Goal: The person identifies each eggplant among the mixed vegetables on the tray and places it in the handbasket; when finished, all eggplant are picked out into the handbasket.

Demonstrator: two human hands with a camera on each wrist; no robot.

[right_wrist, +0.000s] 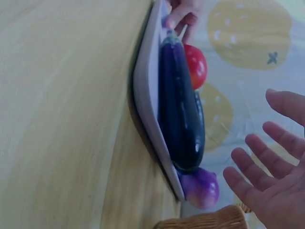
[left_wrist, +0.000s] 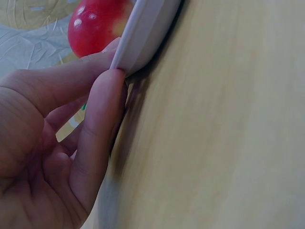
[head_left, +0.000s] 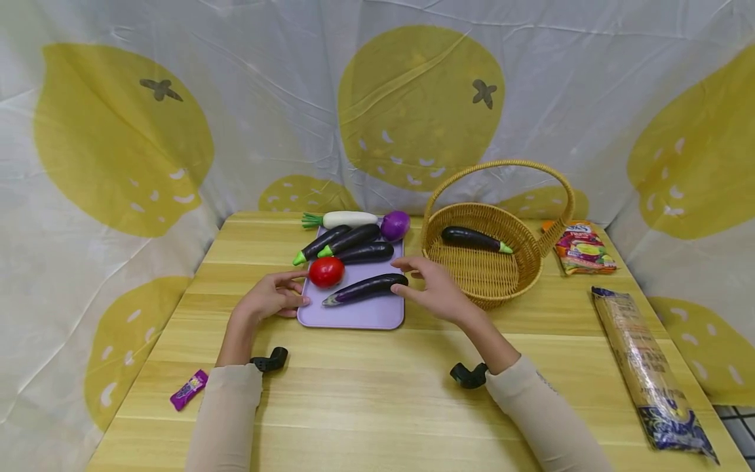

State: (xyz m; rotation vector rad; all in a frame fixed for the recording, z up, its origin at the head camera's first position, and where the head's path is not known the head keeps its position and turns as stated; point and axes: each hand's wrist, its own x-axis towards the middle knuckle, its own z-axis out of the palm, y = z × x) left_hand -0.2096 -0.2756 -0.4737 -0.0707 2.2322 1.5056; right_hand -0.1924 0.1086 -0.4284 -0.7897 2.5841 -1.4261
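Observation:
My left hand (head_left: pixel 267 299) pinches the left rim of a lilac tray (head_left: pixel 354 320) between thumb and fingers; the left wrist view shows the thumb (left_wrist: pixel 106 93) pressed on the rim. A red tomato (head_left: pixel 326 272) lies on the tray close by those fingers. Across the tray's front part stretches an eggplant (head_left: pixel 366 288), its rounded end toward my right hand (head_left: pixel 435 290). That hand is spread with nothing in it, over the tray's right edge; in the right wrist view its fingers stand apart from the eggplant (right_wrist: pixel 180 109).
Behind the tomato lie three more eggplants (head_left: pixel 354 239), a white radish (head_left: pixel 348 219) and a purple onion (head_left: pixel 395 225). Right of the tray stands a wicker basket (head_left: pixel 486 282) holding one eggplant (head_left: pixel 472 238). Snack bag (head_left: pixel 584 249) and long packet (head_left: pixel 649 367) lie at right, a small purple wrapper (head_left: pixel 189 390) front left.

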